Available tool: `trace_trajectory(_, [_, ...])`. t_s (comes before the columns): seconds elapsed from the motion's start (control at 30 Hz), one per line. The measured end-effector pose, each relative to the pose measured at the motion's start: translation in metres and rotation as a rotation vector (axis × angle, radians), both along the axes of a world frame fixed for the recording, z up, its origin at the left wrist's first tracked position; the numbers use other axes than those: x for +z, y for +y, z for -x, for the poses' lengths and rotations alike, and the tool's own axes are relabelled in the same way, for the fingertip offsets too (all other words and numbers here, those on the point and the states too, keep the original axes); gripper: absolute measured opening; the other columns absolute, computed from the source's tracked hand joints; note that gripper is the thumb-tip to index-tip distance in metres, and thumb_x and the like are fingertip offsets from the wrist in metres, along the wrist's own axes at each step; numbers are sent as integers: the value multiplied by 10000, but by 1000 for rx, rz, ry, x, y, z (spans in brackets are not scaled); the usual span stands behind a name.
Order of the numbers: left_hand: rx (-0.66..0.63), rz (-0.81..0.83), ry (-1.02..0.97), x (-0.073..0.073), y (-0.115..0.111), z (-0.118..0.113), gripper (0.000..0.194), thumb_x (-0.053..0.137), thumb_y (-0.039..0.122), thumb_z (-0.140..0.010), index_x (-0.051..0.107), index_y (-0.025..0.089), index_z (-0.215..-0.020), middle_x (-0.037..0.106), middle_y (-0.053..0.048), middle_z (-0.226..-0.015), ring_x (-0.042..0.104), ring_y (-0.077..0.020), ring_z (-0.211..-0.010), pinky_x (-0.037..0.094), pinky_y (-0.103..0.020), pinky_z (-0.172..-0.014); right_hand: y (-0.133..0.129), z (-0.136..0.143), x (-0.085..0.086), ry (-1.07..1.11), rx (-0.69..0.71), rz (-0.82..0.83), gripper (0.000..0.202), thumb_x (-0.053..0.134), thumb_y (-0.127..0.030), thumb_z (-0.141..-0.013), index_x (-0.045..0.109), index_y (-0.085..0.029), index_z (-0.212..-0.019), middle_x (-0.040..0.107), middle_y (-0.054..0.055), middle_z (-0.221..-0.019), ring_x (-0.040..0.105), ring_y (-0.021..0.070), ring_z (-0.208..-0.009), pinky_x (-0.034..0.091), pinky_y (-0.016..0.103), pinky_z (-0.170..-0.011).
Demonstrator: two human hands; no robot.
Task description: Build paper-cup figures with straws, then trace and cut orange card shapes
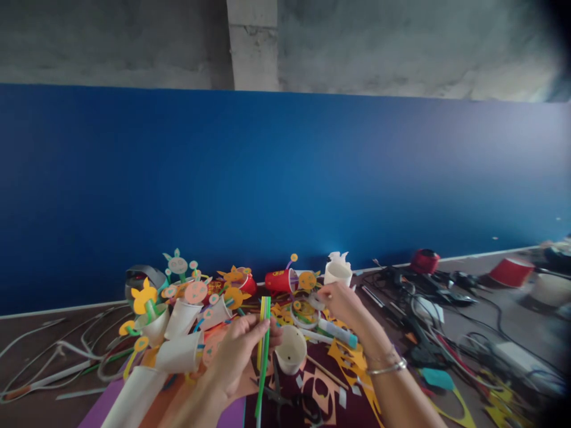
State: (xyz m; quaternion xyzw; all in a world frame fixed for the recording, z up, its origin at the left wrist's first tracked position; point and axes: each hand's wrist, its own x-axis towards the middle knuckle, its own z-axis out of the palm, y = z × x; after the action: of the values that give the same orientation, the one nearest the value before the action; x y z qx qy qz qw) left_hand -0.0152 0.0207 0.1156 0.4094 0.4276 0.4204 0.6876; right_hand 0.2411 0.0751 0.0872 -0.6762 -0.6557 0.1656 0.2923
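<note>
My left hand (243,345) is closed on a bundle of long, thin strips (264,351), green, yellow and white, standing nearly upright at the centre. My right hand (341,300), with a silver bracelet on its wrist, reaches to the right of centre. Its fingertips pinch a clear ring that looks like a roll of tape (314,301). A white paper cup (291,351) with small dark holes stands between my hands. Under my right hand lies a glue stick (338,333) with a blue end. Scissors (279,392) lie below the cup, partly hidden by the strips.
White cups (181,353) with paper animal figures crowd the left. Red cups (282,280) lie along the blue wall (285,178). Cut yellow and orange paper scraps (348,359) spread at the centre. Cables and a black glue gun (423,345) are at the right.
</note>
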Motion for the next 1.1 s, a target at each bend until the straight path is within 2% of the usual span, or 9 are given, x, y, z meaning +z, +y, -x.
trace_trajectory(0.17, [-12, -37, 9, -4, 3, 2, 316, 763, 364, -689, 660, 116, -855, 742, -104, -801, 713, -231, -757, 555, -314, -712, 14, 20, -28, -226, -68, 90, 169, 567, -37, -682, 692, -106, -772, 695, 179, -843, 644, 301, -831, 430, 332, -666])
trace_trajectory(0.27, [-13, -52, 3, -3, 4, 3, 314, 750, 357, -711, 660, 111, -884, 739, -105, -822, 710, -225, -765, 555, -315, -720, 18, 27, -34, -270, -92, 125, 143, 587, -31, -669, 691, -82, -752, 672, 220, -909, 651, 319, -848, 451, 350, -684])
trace_trajectory(0.47, [1, -96, -54, -2, 7, 6, 306, 735, 369, -729, 678, 124, -904, 733, -93, -848, 695, -215, -752, 540, -300, -694, 4, 35, -9, -184, 49, -17, 149, 572, -190, -804, 665, -116, -894, 621, 159, -1037, 569, 263, -1032, 432, 348, -886])
trace_trajectory(0.53, [-6, -155, -48, -1, 7, 8, 305, 703, 387, -761, 691, 134, -931, 731, -84, -866, 689, -208, -751, 529, -293, -705, -8, 43, 7, -71, 190, -52, 153, 585, -259, -820, 648, -168, -925, 634, 86, -1011, 583, 206, -972, 463, 299, -854])
trace_trajectory(0.63, [-16, -241, -41, 4, 5, 9, 324, 693, 367, -779, 690, 160, -1028, 726, -69, -908, 680, -203, -773, 512, -284, -731, -31, 55, 32, 569, 543, 32, 216, 567, -304, -850, 622, -218, -1041, 652, 62, -994, 598, 202, -919, 498, 326, -807])
trace_trajectory(0.73, [-83, -309, -64, 9, 1, 10, 358, 687, 339, -792, 669, 174, -1109, 713, -79, -955, 669, -213, -804, 509, -294, -735, -49, 64, 47, 871, 696, 194, 193, 590, -309, -832, 640, -218, -995, 655, 49, -959, 606, 197, -874, 500, 333, -808])
trace_trajectory(0.83, [-163, -344, -60, 9, 0, 10, 313, 657, 354, -817, 698, 149, -1050, 698, -108, -981, 662, -201, -757, 514, -289, -697, -54, 71, 47, 1032, 719, 304, 153, 602, -250, -797, 652, -188, -928, 653, 35, -879, 610, 188, -843, 477, 333, -841])
trace_trajectory(0.93, [-202, -423, -82, 9, -1, 8, 276, 642, 356, -828, 723, 141, -982, 650, -126, -1104, 649, -209, -812, 518, -291, -712, -51, 79, 38, 1189, 623, 348, 97, 580, -214, -772, 650, -186, -834, 619, 7, -752, 594, 165, -756, 473, 307, -794])
trace_trajectory(1.1, [-151, -496, -59, 11, -3, 4, 183, 621, 265, -848, 736, 163, -948, 587, -112, -1216, 594, -252, -1016, 498, -302, -817, -48, 88, 29, 1279, 500, 329, 100, 559, -211, -758, 649, -185, -792, 609, 15, -744, 557, 163, -710, 465, 289, -690])
